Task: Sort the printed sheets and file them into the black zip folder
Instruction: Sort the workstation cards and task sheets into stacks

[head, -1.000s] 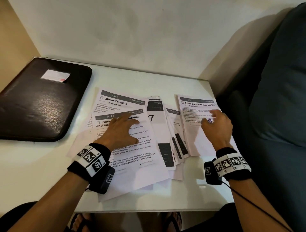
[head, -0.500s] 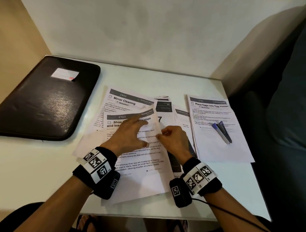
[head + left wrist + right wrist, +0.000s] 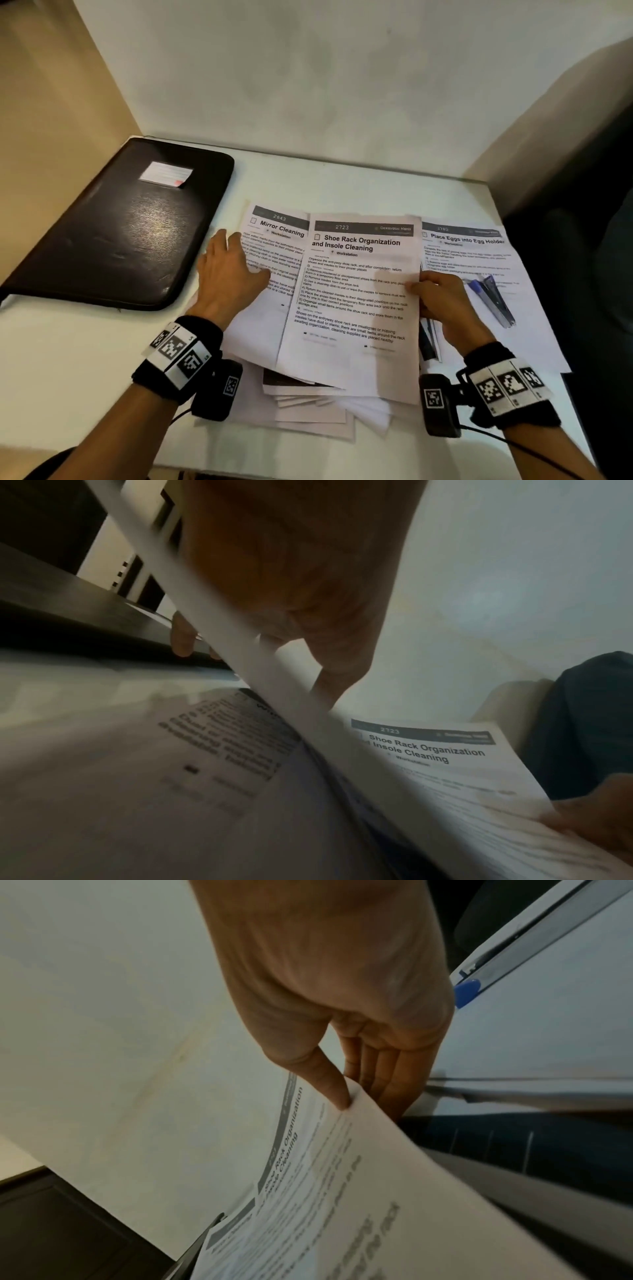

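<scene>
While the right hand (image 3: 442,301) pinches the right edge of the "Shoe Rack Organization" sheet (image 3: 356,291), thumb on top, the left hand (image 3: 229,274) lies flat and spread on the "Mirror Cleaning" sheet (image 3: 274,246): sorting stage, judged early. Next move likely needs lifting that one page clear without dragging the loose pile (image 3: 308,407) beneath. White tabletop (image 3: 68,359) in a pale wall corner; the closed black zip folder (image 3: 120,229) lies far left, and pens (image 3: 493,298) rest on the "Place Eggs" sheet (image 3: 479,253).

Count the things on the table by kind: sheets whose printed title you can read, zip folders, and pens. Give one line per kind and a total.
Sheets with a readable title: 3: Mirror Cleaning, Shoe Rack Organization and Insole Cleaning, Place Eggs into Egg Holder
Black zip folder: 1
Pens: 2
Total: 6
More sheets lie underneath, too hidden to count.
</scene>
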